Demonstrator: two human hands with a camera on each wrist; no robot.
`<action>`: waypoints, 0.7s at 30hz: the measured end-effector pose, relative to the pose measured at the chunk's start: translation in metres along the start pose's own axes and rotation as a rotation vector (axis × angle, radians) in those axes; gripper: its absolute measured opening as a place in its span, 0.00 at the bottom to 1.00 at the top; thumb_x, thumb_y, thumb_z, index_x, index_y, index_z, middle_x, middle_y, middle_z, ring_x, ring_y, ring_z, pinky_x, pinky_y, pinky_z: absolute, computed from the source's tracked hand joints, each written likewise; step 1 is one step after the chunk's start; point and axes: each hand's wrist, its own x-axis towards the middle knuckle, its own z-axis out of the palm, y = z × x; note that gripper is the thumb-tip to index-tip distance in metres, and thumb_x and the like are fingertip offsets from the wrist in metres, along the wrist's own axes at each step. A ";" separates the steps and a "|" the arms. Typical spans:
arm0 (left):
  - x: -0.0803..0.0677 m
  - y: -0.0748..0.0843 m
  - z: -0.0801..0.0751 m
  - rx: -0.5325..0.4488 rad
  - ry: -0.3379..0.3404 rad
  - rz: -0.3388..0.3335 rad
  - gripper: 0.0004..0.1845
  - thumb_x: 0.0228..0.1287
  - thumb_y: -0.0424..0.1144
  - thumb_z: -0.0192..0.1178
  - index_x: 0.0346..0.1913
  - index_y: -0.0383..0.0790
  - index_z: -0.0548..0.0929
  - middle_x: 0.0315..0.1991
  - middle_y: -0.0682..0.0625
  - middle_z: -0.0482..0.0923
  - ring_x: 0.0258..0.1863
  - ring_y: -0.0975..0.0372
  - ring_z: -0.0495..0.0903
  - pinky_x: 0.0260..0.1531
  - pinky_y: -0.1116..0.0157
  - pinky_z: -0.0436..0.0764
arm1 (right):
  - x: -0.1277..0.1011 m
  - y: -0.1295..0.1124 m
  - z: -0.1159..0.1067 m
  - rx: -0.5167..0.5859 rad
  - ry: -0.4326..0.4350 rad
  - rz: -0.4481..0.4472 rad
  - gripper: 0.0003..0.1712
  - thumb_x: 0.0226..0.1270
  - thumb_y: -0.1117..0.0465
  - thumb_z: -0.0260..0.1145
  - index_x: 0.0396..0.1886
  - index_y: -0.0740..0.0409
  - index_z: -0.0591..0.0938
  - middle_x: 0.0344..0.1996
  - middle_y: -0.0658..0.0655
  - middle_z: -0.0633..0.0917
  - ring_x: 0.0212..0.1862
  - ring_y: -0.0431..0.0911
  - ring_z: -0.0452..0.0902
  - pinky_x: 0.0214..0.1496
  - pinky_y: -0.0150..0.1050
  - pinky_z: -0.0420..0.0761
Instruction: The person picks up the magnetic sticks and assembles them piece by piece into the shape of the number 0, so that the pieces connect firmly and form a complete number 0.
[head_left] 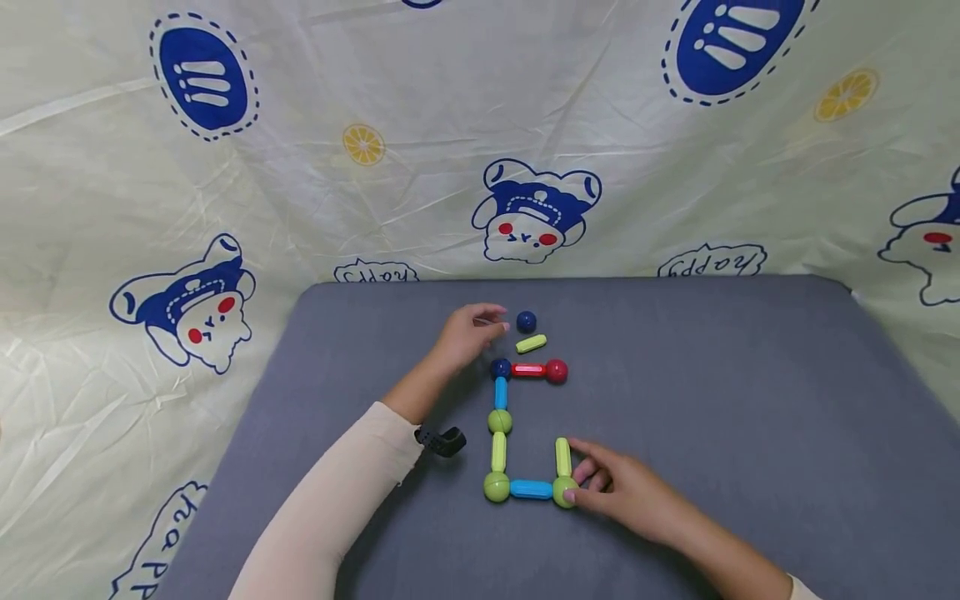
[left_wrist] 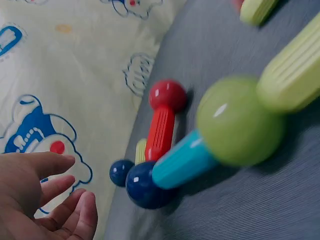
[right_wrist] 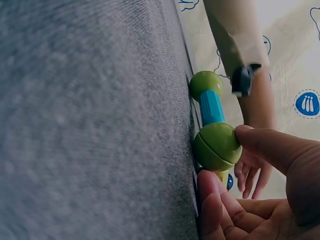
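Observation:
Magnetic-style rods and balls are joined into an angular line on the table. My right hand [head_left: 626, 492] has its thumb on the lower-right green ball [right_wrist: 218, 146], with the index fingertip beside the top of the yellow-green rod [head_left: 563, 457] joined to it. A light blue rod [head_left: 531, 489] links that ball to the lower-left green ball [head_left: 497, 487]. My left hand [head_left: 468, 335] hovers with loosely bent fingers, holding nothing, left of a loose dark blue ball [head_left: 527, 322] and a loose yellow-green rod [head_left: 531, 343]. Below them, the joined dark blue ball [left_wrist: 146, 185] meets a red rod [head_left: 528, 370] ending in a red ball [head_left: 557, 372].
The joined pieces stand mid-table on a grey cloth surface [head_left: 712, 392]. Behind the table's far edge hangs a pale printed sheet [head_left: 420, 208]. A black wrist strap [head_left: 441, 442] sits on the left forearm, left of the joined pieces.

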 end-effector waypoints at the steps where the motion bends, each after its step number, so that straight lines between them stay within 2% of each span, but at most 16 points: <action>1: 0.005 0.001 0.001 0.013 0.001 -0.008 0.21 0.70 0.42 0.64 0.63 0.40 0.81 0.54 0.45 0.82 0.46 0.51 0.83 0.40 0.62 0.83 | 0.000 0.000 0.001 -0.002 0.005 0.001 0.44 0.62 0.45 0.75 0.73 0.60 0.70 0.41 0.50 0.83 0.37 0.40 0.77 0.36 0.31 0.78; 4: 0.018 0.002 0.004 0.049 -0.018 -0.036 0.22 0.70 0.42 0.65 0.64 0.41 0.81 0.56 0.45 0.82 0.46 0.50 0.84 0.42 0.62 0.83 | 0.000 0.000 0.002 -0.001 0.016 0.002 0.44 0.62 0.45 0.74 0.73 0.60 0.70 0.41 0.50 0.83 0.36 0.40 0.77 0.36 0.31 0.78; 9: 0.033 0.001 0.010 0.098 -0.067 -0.063 0.22 0.70 0.43 0.65 0.65 0.44 0.80 0.58 0.45 0.81 0.47 0.54 0.83 0.47 0.61 0.84 | 0.000 0.000 0.003 -0.008 0.038 0.003 0.44 0.62 0.45 0.75 0.72 0.59 0.71 0.41 0.49 0.83 0.36 0.38 0.77 0.35 0.31 0.77; 16: 0.046 -0.004 0.018 0.115 -0.102 -0.078 0.22 0.69 0.43 0.65 0.65 0.48 0.81 0.62 0.44 0.79 0.48 0.55 0.82 0.45 0.62 0.84 | 0.000 0.003 0.005 0.004 0.048 -0.014 0.44 0.62 0.44 0.74 0.72 0.59 0.71 0.42 0.49 0.83 0.36 0.37 0.76 0.36 0.31 0.77; 21: 0.052 -0.006 0.025 0.149 -0.109 -0.073 0.20 0.68 0.43 0.66 0.63 0.51 0.83 0.62 0.46 0.80 0.53 0.55 0.80 0.51 0.60 0.83 | 0.000 0.003 0.005 0.017 0.054 -0.014 0.43 0.62 0.45 0.74 0.72 0.58 0.71 0.44 0.50 0.82 0.37 0.37 0.76 0.36 0.30 0.76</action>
